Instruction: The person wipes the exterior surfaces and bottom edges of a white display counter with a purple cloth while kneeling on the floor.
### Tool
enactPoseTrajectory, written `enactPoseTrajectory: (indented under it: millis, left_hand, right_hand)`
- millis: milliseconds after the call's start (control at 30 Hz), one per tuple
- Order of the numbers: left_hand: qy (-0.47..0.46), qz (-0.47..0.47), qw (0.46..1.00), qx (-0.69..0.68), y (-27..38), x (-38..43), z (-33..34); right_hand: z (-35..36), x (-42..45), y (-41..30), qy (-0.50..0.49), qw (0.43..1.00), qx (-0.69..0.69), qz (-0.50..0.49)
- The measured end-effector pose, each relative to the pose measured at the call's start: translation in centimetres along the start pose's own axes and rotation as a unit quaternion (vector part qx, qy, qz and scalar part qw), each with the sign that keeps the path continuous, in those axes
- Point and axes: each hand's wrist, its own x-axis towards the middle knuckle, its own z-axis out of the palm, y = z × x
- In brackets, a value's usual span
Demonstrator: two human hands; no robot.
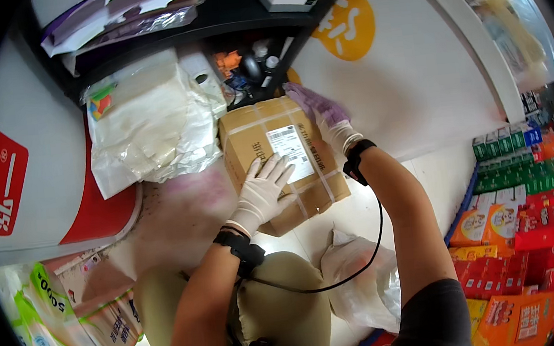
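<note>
A strapped cardboard box (240,151) with printed characters and a white label (301,163) stands before my knees. My left hand (263,192), in a pale glove, rests on its top with fingers spread, covering the label's lower left edge. My right hand (335,125), gloved too, is beyond the box's upper right side, shut on a purple cloth (317,101) that lies against the box's far right corner. Black bands circle both wrists, and a black cable runs between them.
White plastic bags (153,130) lie left of the box beneath a black shelf (227,15). Another whitish bag (362,280) is on the floor by my knee. Stacked colourful cartons (517,230) stand at the right, packaged goods (91,326) at the lower left, a white panel (398,81) behind.
</note>
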Motion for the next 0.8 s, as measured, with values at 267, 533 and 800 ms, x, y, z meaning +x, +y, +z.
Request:
enactPoseTrajectory:
  millis: [267, 533, 800]
  left_hand:
    - [-0.044, 0.001, 0.998, 0.039, 0.4, 0.5, -0.4]
    - [-0.034, 0.015, 0.995, 0.088, 0.8, 0.4, -0.3]
    - [-0.051, 0.025, 0.996, 0.072, 0.9, 0.6, -0.5]
  right_hand:
    - [-15.5, -6.7, -3.4, 0.023, 0.933, 0.349, 0.081]
    - [-32.7, 0.7, -7.8, 0.298, 0.953, -0.035, 0.047]
    - [-33.2, -3.5, -3.2, 0.321, 0.945, -0.045, 0.031]
